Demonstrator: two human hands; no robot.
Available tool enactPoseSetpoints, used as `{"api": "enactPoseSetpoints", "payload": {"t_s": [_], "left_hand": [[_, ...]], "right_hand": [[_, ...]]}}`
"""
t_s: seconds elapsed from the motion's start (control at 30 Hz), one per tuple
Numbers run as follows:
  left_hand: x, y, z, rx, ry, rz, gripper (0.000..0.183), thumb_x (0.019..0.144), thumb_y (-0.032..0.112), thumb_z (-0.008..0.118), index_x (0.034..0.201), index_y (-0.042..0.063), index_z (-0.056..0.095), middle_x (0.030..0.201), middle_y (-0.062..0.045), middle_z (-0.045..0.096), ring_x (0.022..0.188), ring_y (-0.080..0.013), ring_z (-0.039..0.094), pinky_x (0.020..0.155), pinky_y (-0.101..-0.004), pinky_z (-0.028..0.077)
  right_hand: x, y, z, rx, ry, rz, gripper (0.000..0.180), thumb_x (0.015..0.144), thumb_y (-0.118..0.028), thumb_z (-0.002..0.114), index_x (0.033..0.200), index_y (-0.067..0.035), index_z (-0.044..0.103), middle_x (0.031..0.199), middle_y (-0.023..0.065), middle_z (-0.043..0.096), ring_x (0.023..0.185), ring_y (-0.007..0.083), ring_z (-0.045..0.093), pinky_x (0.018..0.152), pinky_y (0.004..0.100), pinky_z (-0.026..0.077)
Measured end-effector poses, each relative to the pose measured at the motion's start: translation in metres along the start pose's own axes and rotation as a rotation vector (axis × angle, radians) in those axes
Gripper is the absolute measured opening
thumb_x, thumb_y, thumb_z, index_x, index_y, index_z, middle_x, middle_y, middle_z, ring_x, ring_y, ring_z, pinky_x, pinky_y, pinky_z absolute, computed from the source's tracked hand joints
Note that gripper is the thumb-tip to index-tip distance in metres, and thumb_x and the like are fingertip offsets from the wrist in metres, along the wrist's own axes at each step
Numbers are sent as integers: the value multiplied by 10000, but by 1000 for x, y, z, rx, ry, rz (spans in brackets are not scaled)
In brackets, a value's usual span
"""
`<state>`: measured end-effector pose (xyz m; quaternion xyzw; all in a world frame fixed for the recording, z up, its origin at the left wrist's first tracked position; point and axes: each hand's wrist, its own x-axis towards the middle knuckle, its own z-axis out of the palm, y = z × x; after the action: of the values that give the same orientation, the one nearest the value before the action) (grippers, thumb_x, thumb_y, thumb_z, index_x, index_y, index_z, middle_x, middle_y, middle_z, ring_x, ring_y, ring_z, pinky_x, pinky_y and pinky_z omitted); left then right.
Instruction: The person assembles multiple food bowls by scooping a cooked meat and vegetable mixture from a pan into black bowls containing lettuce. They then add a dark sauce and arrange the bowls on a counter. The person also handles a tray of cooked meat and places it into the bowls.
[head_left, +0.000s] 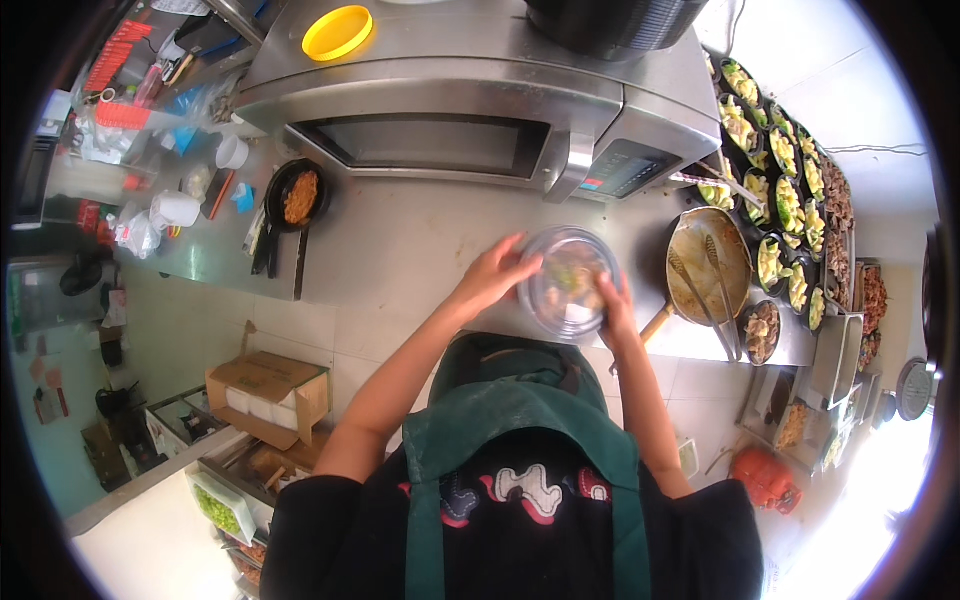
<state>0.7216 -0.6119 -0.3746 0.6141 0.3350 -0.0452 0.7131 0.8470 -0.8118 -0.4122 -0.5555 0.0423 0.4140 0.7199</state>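
Between my hands is a round plastic bowl of food (571, 281) with a clear lid over it, held above the front edge of the steel counter (420, 232). My left hand (491, 274) is on the bowl's left side, its thumb or a finger reaching over the lid's rim. On the right side, my right hand (618, 309) grips the rim. Both hands are slightly blurred. Behind the bowl stands a stainless-steel microwave (450, 97) with its door shut.
Right of my hands lies a pan (697, 255) with tongs (716, 292) in it, beside a filled bowl (763, 334) and several black bowls of food (787, 206). At left are a small black pan of sauce (301, 198), a cardboard box (270, 390) and a red gas cylinder (765, 478) at lower right.
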Motion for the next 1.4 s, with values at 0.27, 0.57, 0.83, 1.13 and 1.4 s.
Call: {"api": "enactPoseSetpoints", "payload": {"t_s": [0.27, 0.57, 0.83, 1.13, 1.4], "left_hand": [[70, 89, 54, -269, 300, 668, 595, 966, 567, 403, 709, 51, 549, 589, -14, 532, 574, -116, 515, 571, -295, 401], [-103, -61, 15, -169, 362, 691, 282, 908, 86, 451, 641, 0, 475, 558, -68, 474, 451, -139, 438, 421, -302, 346], [-125, -43, -10, -97, 443, 560, 182, 928, 124, 487, 907, -18, 599, 830, -106, 624, 825, -199, 614, 753, -313, 491], [-140, -59, -68, -284, 546, 374, 391, 1003, 296, 444, 1292, 33, 453, 1201, -115, 572, 1035, -215, 590, 927, -338, 444], [-77, -30, -72, -473, 306, 358, 676, 958, 225, 537, 1504, 41, 183, 1519, -152, 288, 1309, -254, 429, 1020, -352, 393]], "right_hand": [[-18, -51, -55, 164, 216, -278, 429, 912, -245, 643, 1269, -67, 484, 1180, 73, 579, 1090, 208, 565, 944, 406, 492], [32, -38, 49, 96, -64, -17, 473, 861, -262, 716, 1244, -66, 518, 1158, 86, 601, 1042, 211, 597, 897, 375, 508], [201, -15, 208, 147, -51, -110, 782, 722, -350, 836, 1354, -121, 436, 1247, 70, 563, 1109, 266, 560, 929, 441, 490], [304, -51, 244, -83, 231, -90, 846, 751, -417, 780, 1420, -288, 278, 1459, 56, 306, 1266, 318, 373, 831, 567, 485], [132, -44, 137, -230, -448, 177, 605, 827, -322, 746, 1290, -31, 488, 1052, 89, 609, 834, 209, 639, 722, 358, 542]]}}
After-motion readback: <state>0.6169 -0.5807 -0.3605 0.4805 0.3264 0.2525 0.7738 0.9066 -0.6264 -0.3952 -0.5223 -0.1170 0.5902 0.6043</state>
